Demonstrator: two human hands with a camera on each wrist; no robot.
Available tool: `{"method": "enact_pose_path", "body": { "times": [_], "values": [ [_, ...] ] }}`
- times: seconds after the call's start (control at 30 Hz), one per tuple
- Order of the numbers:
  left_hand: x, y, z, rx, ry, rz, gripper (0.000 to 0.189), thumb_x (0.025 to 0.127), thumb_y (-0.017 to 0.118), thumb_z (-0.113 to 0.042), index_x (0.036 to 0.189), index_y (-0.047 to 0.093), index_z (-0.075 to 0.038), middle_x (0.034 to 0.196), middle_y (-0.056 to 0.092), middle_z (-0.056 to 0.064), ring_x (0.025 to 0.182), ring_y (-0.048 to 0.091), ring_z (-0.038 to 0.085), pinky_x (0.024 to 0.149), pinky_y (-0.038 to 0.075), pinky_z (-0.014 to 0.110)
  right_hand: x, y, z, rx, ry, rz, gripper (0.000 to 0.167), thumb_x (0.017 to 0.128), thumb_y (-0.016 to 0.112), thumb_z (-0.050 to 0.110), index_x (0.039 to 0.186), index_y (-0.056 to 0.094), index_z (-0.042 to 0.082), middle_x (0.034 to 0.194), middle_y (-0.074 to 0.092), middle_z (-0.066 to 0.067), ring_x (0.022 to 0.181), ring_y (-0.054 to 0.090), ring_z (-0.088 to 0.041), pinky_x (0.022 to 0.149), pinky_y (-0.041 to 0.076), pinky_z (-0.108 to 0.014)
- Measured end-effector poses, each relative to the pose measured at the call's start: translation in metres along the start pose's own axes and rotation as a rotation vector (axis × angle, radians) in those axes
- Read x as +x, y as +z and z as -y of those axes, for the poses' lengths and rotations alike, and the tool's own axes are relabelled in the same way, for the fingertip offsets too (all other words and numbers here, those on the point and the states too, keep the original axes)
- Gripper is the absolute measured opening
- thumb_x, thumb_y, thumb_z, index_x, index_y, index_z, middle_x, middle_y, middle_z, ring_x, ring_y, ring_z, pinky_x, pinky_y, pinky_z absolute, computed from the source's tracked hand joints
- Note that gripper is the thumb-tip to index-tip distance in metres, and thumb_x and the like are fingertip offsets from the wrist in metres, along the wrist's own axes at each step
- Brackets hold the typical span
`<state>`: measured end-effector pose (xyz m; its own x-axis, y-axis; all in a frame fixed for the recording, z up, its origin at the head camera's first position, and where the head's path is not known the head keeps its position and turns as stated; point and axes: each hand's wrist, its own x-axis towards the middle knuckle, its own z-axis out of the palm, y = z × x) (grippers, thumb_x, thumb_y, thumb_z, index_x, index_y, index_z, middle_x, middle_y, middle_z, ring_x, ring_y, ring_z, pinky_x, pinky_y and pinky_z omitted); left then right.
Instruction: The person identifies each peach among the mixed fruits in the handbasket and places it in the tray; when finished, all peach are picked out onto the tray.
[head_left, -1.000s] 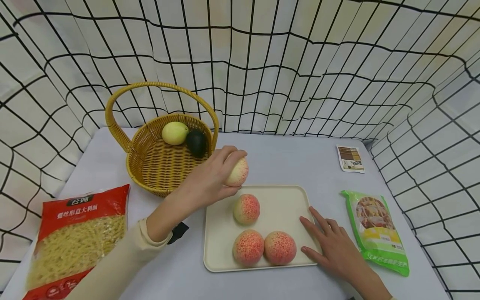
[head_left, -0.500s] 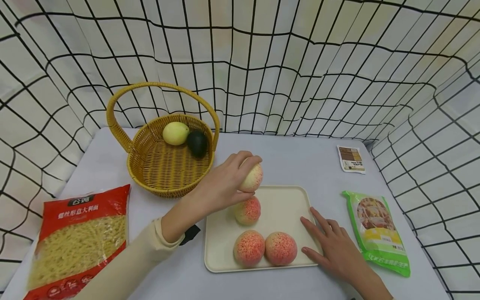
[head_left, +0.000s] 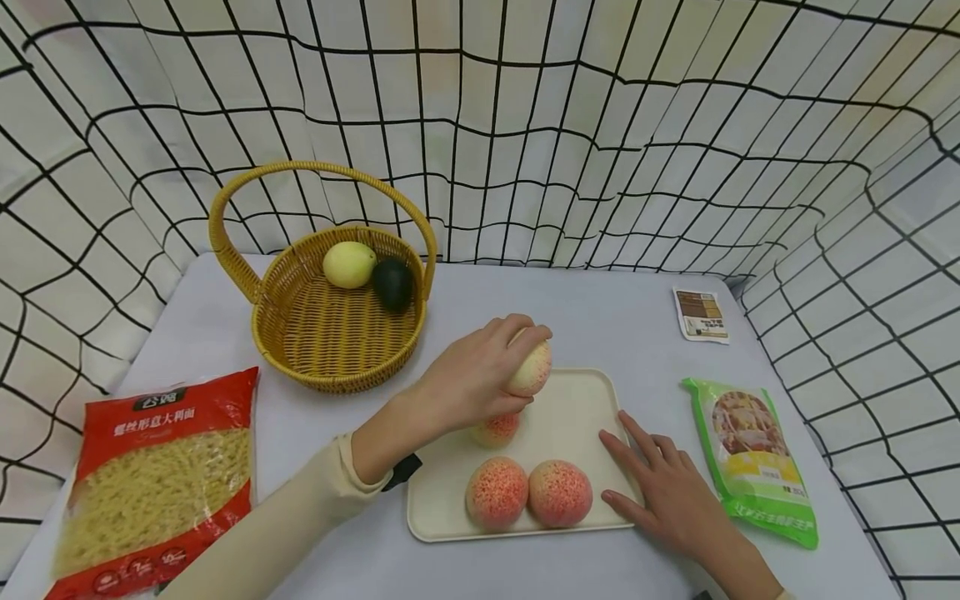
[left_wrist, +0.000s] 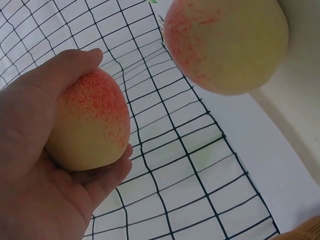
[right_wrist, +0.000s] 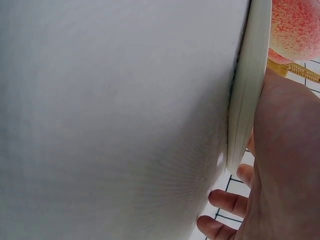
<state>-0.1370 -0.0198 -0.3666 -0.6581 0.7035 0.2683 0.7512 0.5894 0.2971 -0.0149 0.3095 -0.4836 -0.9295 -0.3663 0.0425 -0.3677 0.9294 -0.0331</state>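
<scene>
My left hand (head_left: 480, 375) grips a pale peach with red speckles (left_wrist: 92, 122), thumb on one side and fingers round the other, above the back of the cream tray (head_left: 581, 400). Partly hidden below that hand, a second peach (head_left: 497, 431) sits on the tray. Two more peaches, one on the left (head_left: 497, 493) and one on the right (head_left: 561, 493), lie side by side near the tray's front edge. My right hand (head_left: 667, 496) rests with spread fingers over the tray's right edge; the right wrist view shows its fingers (right_wrist: 227, 202) by the rim.
A wicker basket (head_left: 337, 383) with a tall handle stands at the back left, holding a yellow-green fruit (head_left: 349, 265) and a dark green avocado-like one (head_left: 393, 285). A red pasta bag (head_left: 161, 475) lies left, a green bag (head_left: 753, 462) right, a small packet (head_left: 701, 316) behind it.
My left hand has carried its peach rightward and slightly toward me, from beside the basket to over the tray. The right hand has stayed in place.
</scene>
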Motion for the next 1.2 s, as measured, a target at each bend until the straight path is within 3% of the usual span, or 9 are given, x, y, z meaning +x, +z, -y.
{"method": "enact_pose_path", "body": {
  "times": [0.17,0.43,0.67,1.0,1.2],
  "values": [
    [0.006,0.008,-0.006,0.018,0.024,0.009,0.078,0.086,0.089,-0.033,0.149,0.048,-0.016,0.143,0.057,0.009,0.114,0.067,0.027,0.091,0.063,0.039,0.000,-0.001,0.000,0.001,0.002,0.003,0.079,0.096,0.068,0.062,0.164,0.042,0.031,0.176,0.030,-0.006,0.126,0.054,-0.028,0.097,0.052,-0.050],
    [0.013,0.019,-0.016,0.004,0.019,0.082,0.078,0.088,0.087,-0.035,0.152,0.046,-0.019,0.146,0.056,0.005,0.119,0.066,0.024,0.094,0.062,0.038,0.000,0.001,-0.002,-0.005,-0.041,-0.057,0.078,0.095,0.070,0.059,0.162,0.045,0.029,0.174,0.034,-0.008,0.122,0.057,-0.029,0.092,0.054,-0.050],
    [0.018,0.033,-0.023,0.015,0.049,0.113,0.077,0.089,0.086,-0.036,0.153,0.045,-0.019,0.144,0.057,0.004,0.119,0.065,0.023,0.093,0.062,0.037,-0.001,0.003,-0.004,-0.010,-0.035,-0.045,0.079,0.095,0.070,0.060,0.163,0.044,0.029,0.174,0.032,-0.007,0.123,0.057,-0.029,0.093,0.053,-0.049],
    [0.023,0.055,-0.028,0.026,0.050,0.194,0.079,0.090,0.085,-0.038,0.155,0.044,-0.020,0.144,0.057,0.002,0.123,0.064,0.021,0.098,0.060,0.036,0.000,0.003,-0.003,-0.019,-0.037,-0.051,0.078,0.095,0.069,0.061,0.162,0.045,0.029,0.174,0.033,-0.008,0.123,0.056,-0.028,0.091,0.053,-0.048],
    [0.024,0.068,-0.028,0.047,0.049,0.220,0.075,0.091,0.084,-0.038,0.153,0.045,-0.021,0.143,0.059,0.002,0.122,0.065,0.020,0.095,0.061,0.035,0.000,0.003,-0.002,-0.010,-0.023,-0.032,0.079,0.095,0.068,0.062,0.163,0.043,0.030,0.175,0.031,-0.006,0.124,0.056,-0.028,0.094,0.053,-0.049]
  ]
}}
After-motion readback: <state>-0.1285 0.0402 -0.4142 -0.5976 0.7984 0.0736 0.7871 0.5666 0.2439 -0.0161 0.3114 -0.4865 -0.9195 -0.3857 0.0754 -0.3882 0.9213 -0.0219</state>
